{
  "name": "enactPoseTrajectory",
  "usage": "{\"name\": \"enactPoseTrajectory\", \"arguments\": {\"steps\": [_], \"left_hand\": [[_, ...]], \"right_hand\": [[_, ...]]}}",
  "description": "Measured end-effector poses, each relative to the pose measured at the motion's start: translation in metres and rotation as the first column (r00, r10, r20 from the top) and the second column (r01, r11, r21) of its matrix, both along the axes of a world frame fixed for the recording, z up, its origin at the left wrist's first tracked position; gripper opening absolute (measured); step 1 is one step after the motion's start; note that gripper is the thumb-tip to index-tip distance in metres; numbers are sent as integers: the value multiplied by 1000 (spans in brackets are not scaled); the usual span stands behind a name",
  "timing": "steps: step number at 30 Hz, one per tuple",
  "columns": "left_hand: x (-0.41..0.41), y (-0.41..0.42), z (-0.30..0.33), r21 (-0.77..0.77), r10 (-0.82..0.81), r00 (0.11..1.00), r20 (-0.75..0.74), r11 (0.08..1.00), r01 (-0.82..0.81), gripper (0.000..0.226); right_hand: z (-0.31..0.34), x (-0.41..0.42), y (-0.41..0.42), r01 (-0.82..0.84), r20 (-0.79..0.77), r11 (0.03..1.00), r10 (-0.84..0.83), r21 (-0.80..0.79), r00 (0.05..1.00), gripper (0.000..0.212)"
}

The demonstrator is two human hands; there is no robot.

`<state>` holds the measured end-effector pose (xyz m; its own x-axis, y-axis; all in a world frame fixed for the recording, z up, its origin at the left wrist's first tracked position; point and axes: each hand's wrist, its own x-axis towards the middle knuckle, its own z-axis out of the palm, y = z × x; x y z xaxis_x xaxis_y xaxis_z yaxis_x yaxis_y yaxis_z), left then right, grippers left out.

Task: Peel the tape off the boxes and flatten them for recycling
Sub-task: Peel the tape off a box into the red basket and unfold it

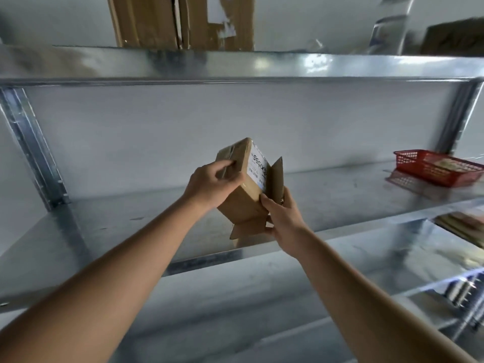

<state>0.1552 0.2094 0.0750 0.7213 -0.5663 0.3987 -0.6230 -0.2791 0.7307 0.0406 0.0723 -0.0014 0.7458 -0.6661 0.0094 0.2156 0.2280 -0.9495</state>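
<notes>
You have the small cardboard box [245,184] up in the air between both hands, in front of the middle metal shelf [340,187], touching nothing but your fingers. Its long axis runs tilted, from the open flaps low and near you up to the closed end farther away and leaning left. Your left hand [209,183] is curled over that upper closed end, thumb and fingers gripping the side where a strip of tape [230,155] appears to cross the seam. Your right hand [281,213] grips the lower open end, fingers wrapped round a raised flap [277,176], with another flap hanging below. The white shipping label [258,165] faces up and to the right, between your two hands. The left hand is the one nearer the taped seam, so the peel probably starts there while the right steadies the box. A red basket [436,166] sits well apart on the shelf's right end.
</notes>
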Motion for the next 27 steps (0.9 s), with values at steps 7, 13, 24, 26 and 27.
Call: {"name": "enactPoseTrajectory", "arguments": {"steps": [7, 13, 24, 26, 27], "left_hand": [[-32, -79, -5, 213, 31, 998, 57, 976, -42, 90], [-56, -135, -14, 243, 117, 992, 44, 962, -124, 97], [-57, -206, -29, 342, 20, 995, 95, 938, -51, 38], [-49, -217, -31, 366, -8, 995, 103, 930, -31, 38], [-45, -221, -33, 369, -20, 994, 105, 929, -20, 37]], "right_hand": [[-3, -35, -75, 145, -259, 905, -263, -400, 929, 39], [-11, -59, -127, 12, -295, 735, -287, -678, 911, 36], [-17, -69, -210, 87, -185, 743, -275, -663, 943, 40], [-13, -68, -218, 167, -50, 681, -287, -713, 957, 45], [-11, -67, -222, 187, -1, 626, -287, -757, 958, 43]]}}
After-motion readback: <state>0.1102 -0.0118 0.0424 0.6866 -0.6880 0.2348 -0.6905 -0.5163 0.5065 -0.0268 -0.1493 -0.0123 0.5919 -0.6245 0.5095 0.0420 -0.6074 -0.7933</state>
